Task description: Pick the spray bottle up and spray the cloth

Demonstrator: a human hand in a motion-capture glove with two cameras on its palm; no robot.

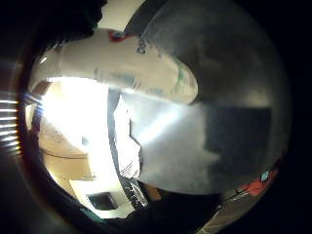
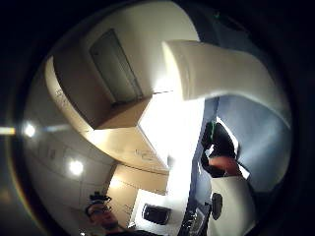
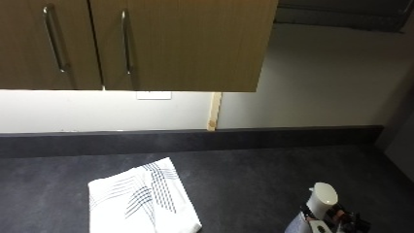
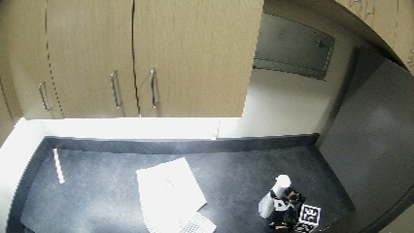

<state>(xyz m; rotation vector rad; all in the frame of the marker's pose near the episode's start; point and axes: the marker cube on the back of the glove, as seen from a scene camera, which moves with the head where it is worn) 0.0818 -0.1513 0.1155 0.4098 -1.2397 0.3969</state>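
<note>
Bottle (image 3: 318,204) standing upright on the counter (image 3: 259,179), near its front right corner, with the grip (image 3: 336,216) right against its far side, around the neck as far as can be judged. White plastic body, so probably light and rather stiff, a little slippery on the smooth sides; weight depending on the liquid inside, not visible. Best place to hold: the narrow neck under the head, with one finger free for the trigger. Cloth (image 3: 142,201) lying flat and folded, well apart from the grip, to its left along the counter; soft, not likely to move under a spray.

Hard to make out: the fingers themselves. Outside view cuts the grip at the lower edge, and only dark glove and straps show beside the bottle. Cannot tell if the grip is spread, pressed together or already closed round the neck. In both palm views the white bottle body (image 1: 122,63) fills much space, so close to the palm, but contact not sure. Trigger and nozzle direction not visible.
</note>
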